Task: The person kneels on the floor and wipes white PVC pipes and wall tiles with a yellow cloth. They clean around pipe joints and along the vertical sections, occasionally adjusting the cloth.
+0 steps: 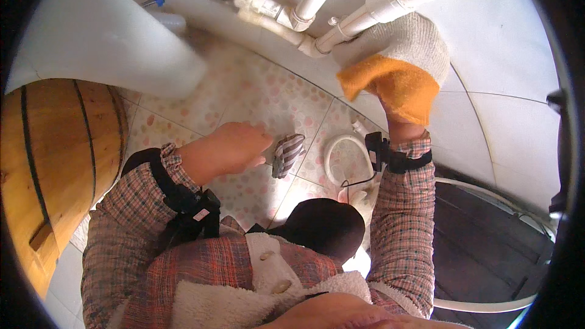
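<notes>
My right hand (397, 68) is inside a grey knit glove or cloth with an orange cuff, raised against the white plastic drain pipe (384, 4) beside the tiled wall. Its fingers are hidden by the fabric, and whether they grip the pipe does not show. My left hand (228, 151) is bare, over the patterned floor tiles, its fingers loosely curled and partly hidden from above. Just right of it lies a small bundle of striped cloth (289, 155), apart from the fingertips.
At left stands a wooden barrel or tub (59, 146) with black bands, below a white ceramic pedestal (137, 41). White pipe fittings (265, 9) run along the wall. A coiled white hose (331, 155) lies on the floor. A dark slatted panel (480, 242) with a pale rim is at lower right.
</notes>
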Available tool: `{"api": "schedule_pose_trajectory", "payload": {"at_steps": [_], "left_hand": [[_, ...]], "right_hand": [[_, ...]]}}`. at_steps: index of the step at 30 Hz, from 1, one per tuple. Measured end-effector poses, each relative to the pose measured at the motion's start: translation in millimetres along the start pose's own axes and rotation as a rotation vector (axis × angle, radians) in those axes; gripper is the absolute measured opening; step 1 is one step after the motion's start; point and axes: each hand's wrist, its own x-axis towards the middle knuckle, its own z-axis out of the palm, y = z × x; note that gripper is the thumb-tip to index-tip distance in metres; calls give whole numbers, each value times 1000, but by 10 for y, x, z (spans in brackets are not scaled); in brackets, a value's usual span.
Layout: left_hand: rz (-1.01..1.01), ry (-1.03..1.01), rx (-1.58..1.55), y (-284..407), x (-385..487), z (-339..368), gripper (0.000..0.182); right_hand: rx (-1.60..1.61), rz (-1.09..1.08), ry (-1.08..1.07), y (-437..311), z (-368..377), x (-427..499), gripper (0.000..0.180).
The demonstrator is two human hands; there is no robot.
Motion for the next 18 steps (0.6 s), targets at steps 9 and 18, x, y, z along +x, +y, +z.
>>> {"api": "schedule_pose_trajectory", "payload": {"at_steps": [9, 18], "left_hand": [[-10, -129, 49, 222, -42, -2, 41], [-25, -110, 102, 258, -67, -2, 35]], "right_hand": [[86, 90, -78, -121, 239, -115, 70], [280, 49, -40, 24, 616, -363, 62]]}}
